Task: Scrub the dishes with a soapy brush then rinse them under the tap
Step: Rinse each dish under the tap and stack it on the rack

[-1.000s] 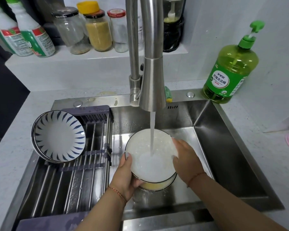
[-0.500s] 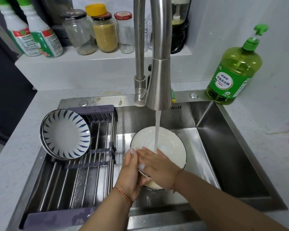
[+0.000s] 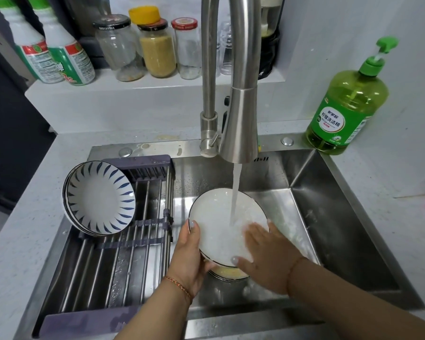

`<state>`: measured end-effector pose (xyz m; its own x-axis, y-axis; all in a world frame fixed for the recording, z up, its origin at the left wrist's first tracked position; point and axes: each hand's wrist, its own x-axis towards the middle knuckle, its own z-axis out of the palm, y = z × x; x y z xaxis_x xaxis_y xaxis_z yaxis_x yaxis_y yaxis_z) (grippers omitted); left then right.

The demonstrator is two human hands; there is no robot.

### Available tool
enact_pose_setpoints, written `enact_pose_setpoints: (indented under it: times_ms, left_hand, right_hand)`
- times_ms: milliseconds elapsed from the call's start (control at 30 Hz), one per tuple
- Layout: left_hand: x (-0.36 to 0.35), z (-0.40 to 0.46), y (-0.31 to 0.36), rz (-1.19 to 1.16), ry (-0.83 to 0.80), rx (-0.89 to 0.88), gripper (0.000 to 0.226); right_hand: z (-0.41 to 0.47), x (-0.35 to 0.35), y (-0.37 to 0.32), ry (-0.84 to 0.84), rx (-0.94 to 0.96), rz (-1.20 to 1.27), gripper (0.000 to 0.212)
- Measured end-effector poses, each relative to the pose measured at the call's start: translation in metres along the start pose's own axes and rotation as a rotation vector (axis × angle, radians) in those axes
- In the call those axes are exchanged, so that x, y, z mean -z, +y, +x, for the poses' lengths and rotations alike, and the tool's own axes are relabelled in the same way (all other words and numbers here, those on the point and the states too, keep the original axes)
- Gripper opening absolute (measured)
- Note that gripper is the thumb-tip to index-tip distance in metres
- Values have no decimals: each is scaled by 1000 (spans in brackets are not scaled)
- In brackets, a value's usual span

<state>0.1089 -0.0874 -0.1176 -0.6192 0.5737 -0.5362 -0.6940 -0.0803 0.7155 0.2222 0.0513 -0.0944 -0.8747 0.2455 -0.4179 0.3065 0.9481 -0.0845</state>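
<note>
- The left hand grips the near-left rim of the white bowl, thumb hooked over the edge.
- The right hand lies flat, fingers straight, inside the bowl's right side.
- The bowl tilts over the sink, between both hands, under the tap stream.
- Farther left, striped bowls lean on the rack.

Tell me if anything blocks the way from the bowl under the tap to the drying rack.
Nothing visible does. The left hand holds the white bowl right beside the rack, whose near bars are bare. The striped bowls lean only at its far left corner.
</note>
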Motion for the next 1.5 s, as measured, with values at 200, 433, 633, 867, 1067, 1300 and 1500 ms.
enact_pose_setpoints:
  times_ms: [200, 433, 633, 867, 1067, 1300, 1500]
  left_hand:
    - [-4, 0, 4, -27, 2, -31, 44]
    - [5, 3, 12, 41, 1, -37, 34]
    - [1, -7, 9, 72, -51, 3, 49]
    - [-2, -15, 0, 128, -72, 22, 45]
    - [-8, -17, 2, 193, 44, -7, 30]
    - [-20, -16, 10, 229, 117, -61, 23]
    - [-40, -17, 8, 228, 55, -37, 22]
  right_hand:
    - [-18, 20, -46, -124, 120, 397, 119]
    - [-2, 19, -58, -113, 220, 636, 109]
    - [20, 16, -60, -73, 275, 700, 43]
    - [50, -2, -18, 67, 118, 348, 81]
    - [22, -10, 8, 76, -8, 177, 75]
    - [-25, -20, -22, 117, 102, 364, 90]
    - [-24, -36, -27, 493, 140, 482, 41]
